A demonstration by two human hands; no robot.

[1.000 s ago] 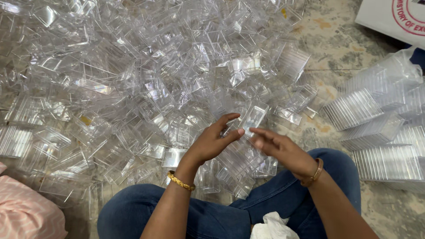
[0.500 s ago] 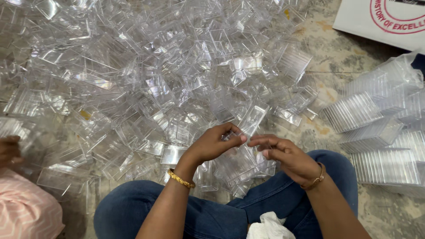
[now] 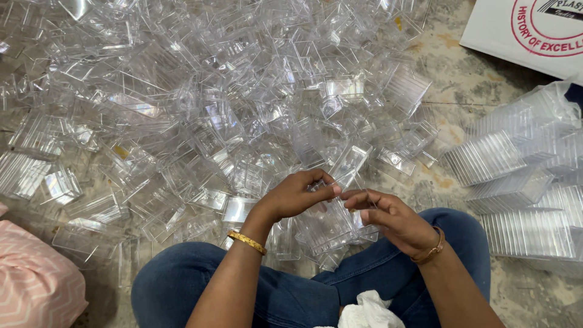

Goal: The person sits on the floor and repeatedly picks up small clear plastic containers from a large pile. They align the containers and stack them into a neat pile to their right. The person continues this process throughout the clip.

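Change: vs. 0.5 s ago, hands sit a bit lower and nearer the lap; fingertips stay pinched together on the same piece; a hand seen then at the floor's left edge is gone from view.
Clear box (image 3: 331, 226): small transparent plastic piece, held over the lap at the pile's near edge, just below the fingertips; exact outline hard to tell amid glare.
Left hand (image 3: 296, 197): fingers curled, tips closed on the piece's top edge from the left.
Right hand (image 3: 392, 220): thumb and forefinger together, meeting the left tips; other fingers bent, loose.
Pile (image 3: 231, 109): loose clear boxes cover the floor's far and left parts.
Stacks (image 3: 516, 182): nested clear pieces in rows, right edge.
Open room: bare floor (image 3: 449, 97) strip btw. pile and stacks; white carton (image 3: 528, 30) at far-right corner.
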